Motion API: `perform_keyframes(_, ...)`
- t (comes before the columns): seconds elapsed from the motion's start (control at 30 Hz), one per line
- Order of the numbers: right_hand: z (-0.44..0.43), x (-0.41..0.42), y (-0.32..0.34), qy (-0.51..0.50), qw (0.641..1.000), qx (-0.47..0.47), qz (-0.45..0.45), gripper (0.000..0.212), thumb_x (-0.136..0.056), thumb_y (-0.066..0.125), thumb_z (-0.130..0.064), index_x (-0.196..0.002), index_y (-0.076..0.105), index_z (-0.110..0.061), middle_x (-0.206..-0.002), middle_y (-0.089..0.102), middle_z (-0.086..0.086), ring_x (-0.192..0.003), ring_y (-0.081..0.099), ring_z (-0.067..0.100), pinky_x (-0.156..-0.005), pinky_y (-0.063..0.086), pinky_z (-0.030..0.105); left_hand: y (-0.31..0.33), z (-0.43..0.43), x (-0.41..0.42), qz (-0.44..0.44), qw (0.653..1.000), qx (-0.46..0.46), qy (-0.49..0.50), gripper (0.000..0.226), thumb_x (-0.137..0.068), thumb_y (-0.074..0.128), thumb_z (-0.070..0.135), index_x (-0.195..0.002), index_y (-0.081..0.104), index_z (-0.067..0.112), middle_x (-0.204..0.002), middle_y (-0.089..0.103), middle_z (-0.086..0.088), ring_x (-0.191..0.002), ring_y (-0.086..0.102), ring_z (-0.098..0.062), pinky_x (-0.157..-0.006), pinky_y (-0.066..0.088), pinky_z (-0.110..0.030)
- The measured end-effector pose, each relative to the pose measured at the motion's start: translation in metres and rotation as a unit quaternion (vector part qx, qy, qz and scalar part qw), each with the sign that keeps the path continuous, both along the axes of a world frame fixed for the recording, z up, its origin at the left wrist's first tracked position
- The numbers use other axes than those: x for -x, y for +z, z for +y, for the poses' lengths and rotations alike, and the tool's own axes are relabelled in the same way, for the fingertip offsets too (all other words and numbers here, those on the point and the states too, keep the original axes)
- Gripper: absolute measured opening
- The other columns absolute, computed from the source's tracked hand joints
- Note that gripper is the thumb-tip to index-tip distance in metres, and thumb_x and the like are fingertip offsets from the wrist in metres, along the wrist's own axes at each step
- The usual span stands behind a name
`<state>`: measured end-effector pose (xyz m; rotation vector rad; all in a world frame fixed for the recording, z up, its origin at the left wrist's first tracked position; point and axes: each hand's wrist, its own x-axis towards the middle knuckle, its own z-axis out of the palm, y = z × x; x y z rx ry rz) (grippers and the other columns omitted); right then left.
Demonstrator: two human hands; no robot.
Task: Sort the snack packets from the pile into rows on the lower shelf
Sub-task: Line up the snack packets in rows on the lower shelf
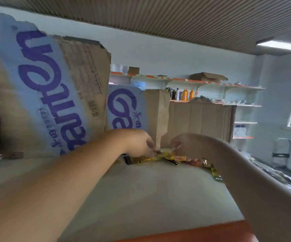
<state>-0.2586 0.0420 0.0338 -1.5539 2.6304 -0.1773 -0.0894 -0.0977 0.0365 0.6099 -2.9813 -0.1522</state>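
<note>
Snack packets (167,157) lie heaped at the back of the shelf (141,198), against the cardboard boxes (199,119). Left hand (137,142) and right hand (185,145) curl over the pile; the blur hides any actual grip. Risk: the glossy wrappers slide, so stragglers near the right edge could drop.

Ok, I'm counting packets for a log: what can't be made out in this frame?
Head view only.
Snack packets: number and print, blurred and partly under both hands.
Left hand and right hand: grip, blurred, fingers turned away from the camera.
Bottles on the far shelf: labels too small.
</note>
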Motion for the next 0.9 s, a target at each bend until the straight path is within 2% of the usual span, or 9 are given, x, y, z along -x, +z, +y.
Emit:
perform_keyframes(0.07, -0.011, 0.009, -0.008, 0.004, 0.999, -0.047, -0.014, 0.037, -0.101, 0.053, -0.027, -0.137, 0.054, -0.033, -0.112, 0.071, 0.011, -0.077, 0.069, 0.023, -0.055, 0.056, 0.027, -0.018, 0.002, 0.014, -0.045, 0.998, 0.01, 0.032, 0.035, -0.098, 0.06, 0.047, -0.132, 0.064, 0.038, -0.124, 0.065, 0.007, -0.107, 0.061, -0.019, -0.091, 0.051, -0.035)
perform_keyframes(0.23, -0.019, 0.013, -0.007, 0.072, 0.994, -0.086, 0.019, 0.04, -0.1, 0.058, -0.032, -0.139, 0.06, -0.023, -0.084, 0.068, -0.002, -0.059, 0.063, 0.011, -0.048, 0.052, 0.021, -0.038, 0.01, 0.013, -0.062, 0.996, -0.015, 0.07, 0.033, -0.099, 0.06, 0.041, -0.131, 0.063, 0.035, -0.128, 0.065, 0.005, -0.116, 0.06, -0.019, -0.102, 0.048, -0.037)
perform_keyframes(0.33, -0.007, 0.001, -0.002, 0.112, 0.988, -0.092, -0.052, 0.029, -0.095, 0.059, -0.033, -0.122, 0.067, -0.041, -0.12, 0.067, 0.005, -0.09, 0.07, 0.022, -0.07, 0.062, 0.03, -0.032, 0.013, 0.0, -0.054, 0.995, -0.028, 0.076, 0.032, -0.095, 0.068, 0.045, -0.126, 0.066, 0.04, -0.123, 0.066, 0.013, -0.111, 0.061, -0.01, -0.102, 0.05, -0.037)
perform_keyframes(0.4, 0.003, -0.008, 0.0, 0.166, 0.979, -0.111, -0.04, 0.021, -0.094, 0.058, -0.034, -0.101, 0.065, -0.053, -0.126, 0.063, -0.004, -0.098, 0.071, 0.025, -0.078, 0.064, 0.034, -0.028, 0.011, -0.008, -0.06, 0.994, -0.041, 0.08, 0.03, -0.09, 0.075, 0.047, -0.118, 0.068, 0.042, -0.115, 0.065, 0.02, -0.103, 0.06, -0.002, -0.092, 0.052, -0.03)
perform_keyframes(0.5, 0.009, -0.016, 0.0, 0.191, 0.974, -0.122, -0.011, 0.009, -0.092, 0.066, -0.037, -0.1, 0.068, -0.042, -0.11, 0.067, -0.006, -0.083, 0.068, 0.017, -0.067, 0.058, 0.029, -0.024, 0.009, -0.017, -0.085, 0.992, -0.039, 0.083, 0.022, -0.085, 0.081, 0.046, -0.103, 0.068, 0.043, -0.105, 0.061, 0.025, -0.097, 0.057, 0.004, -0.077, 0.048, -0.024)
perform_keyframes(0.6, 0.01, -0.021, -0.001, 0.182, 0.974, -0.124, 0.048, 0.027, -0.086, 0.075, -0.046, -0.104, 0.066, -0.028, -0.098, 0.067, -0.003, -0.077, 0.061, 0.014, -0.061, 0.045, 0.027, -0.02, 0.01, -0.022, -0.096, 0.992, -0.043, 0.07, 0.025, -0.081, 0.085, 0.042, -0.099, 0.068, 0.044, -0.102, 0.058, 0.027, -0.094, 0.057, 0.003, -0.07, 0.044, -0.022)
perform_keyframes(0.73, 0.01, -0.026, -0.008, 0.132, 0.984, -0.097, 0.064, 0.056, -0.082, 0.071, -0.066, -0.11, 0.065, -0.018, -0.108, 0.067, 0.0, -0.095, 0.065, 0.021, -0.078, 0.053, 0.034, -0.013, 0.018, -0.026, -0.13, 0.988, -0.056, 0.059, 0.036, -0.075, 0.088, 0.051, -0.103, 0.065, 0.046, -0.109, 0.057, 0.029, -0.093, 0.056, 0.003, -0.071, 0.044, -0.024)
perform_keyframes(0.83, 0.008, -0.034, -0.011, 0.138, 0.981, -0.112, 0.077, 0.05, -0.086, 0.073, -0.057, -0.114, 0.064, -0.017, -0.111, 0.065, -0.001, -0.097, 0.063, 0.021, -0.073, 0.051, 0.029, -0.009, 0.021, -0.029, -0.162, 0.984, -0.035, 0.073, 0.038, -0.074, 0.087, 0.054, -0.102, 0.064, 0.041, -0.11, 0.059, 0.023, -0.091, 0.058, -0.001, -0.069, 0.045, -0.026)
perform_keyframes(0.9, 0.009, -0.035, -0.01, 0.158, 0.977, -0.118, 0.074, 0.036, -0.091, 0.074, -0.028, -0.122, 0.058, -0.019, -0.12, 0.059, 0.0, -0.099, 0.059, 0.021, -0.066, 0.044, 0.026, -0.006, 0.021, -0.033, -0.19, 0.977, -0.022, 0.091, 0.036, -0.074, 0.086, 0.055, -0.097, 0.064, 0.038, -0.104, 0.062, 0.019, -0.09, 0.06, -0.005, -0.07, 0.047, -0.027)
